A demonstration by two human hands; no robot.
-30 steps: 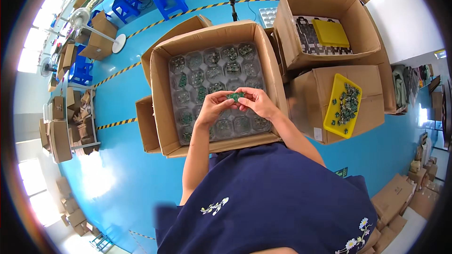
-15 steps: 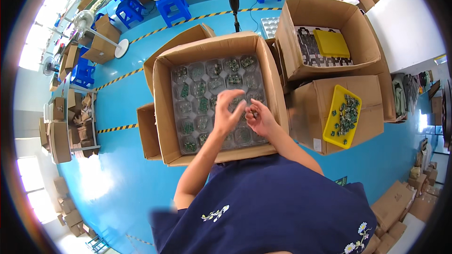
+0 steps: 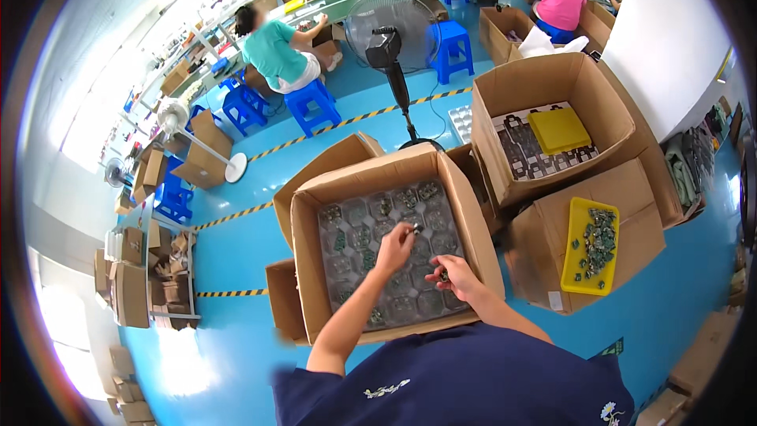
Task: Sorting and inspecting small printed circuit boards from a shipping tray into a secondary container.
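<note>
In front of me is a cardboard box with a clear plastic tray of round-cornered pockets inside. Several pockets hold small green circuit-board parts; others are hard to make out. Over the tray's middle, my left hand is closed in a pinch on a small dark part, which looks like one of these boards. To its right and nearer to me, my right hand curls around some small circuit-board parts, partly hidden by the fingers. The two hands are apart.
On a closed carton at my right rests a yellow tray with a heap of similar parts. Behind it an open box holds another yellow tray. A black fan stands beyond my box; two people sit farther back.
My view has tilted up, so the box appears lower. My left hand, loosely open beside the right one before, now pinches a small part farther from it. The right hand stays curled.
</note>
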